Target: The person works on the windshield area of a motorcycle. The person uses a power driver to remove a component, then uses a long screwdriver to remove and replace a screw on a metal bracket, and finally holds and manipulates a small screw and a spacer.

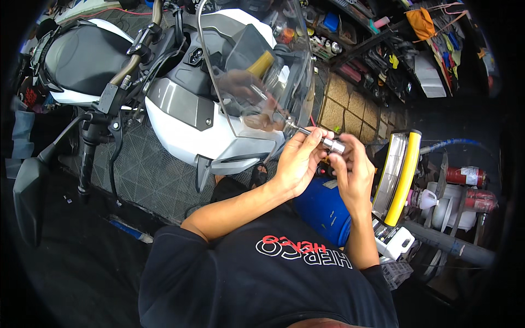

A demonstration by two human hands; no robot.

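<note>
In front of the motorcycle's windscreen, both my hands are up at chest height, close together. My left hand pinches a slim metal tool shaft between thumb and fingers, and its thin end points toward the windscreen. At the shaft's other end is a shiny silver socket. Around that socket curl the fingers of my right hand, with the thumb below it. How the shaft and socket are joined is hidden by my fingers. A faint reflection of the hands shows in the windscreen.
The white and grey motorcycle fills the left, its mirror jutting toward me. On my right are a yellow-edged lamp, a blue drum, a white jug and red canisters. Crowded shelves stand beyond.
</note>
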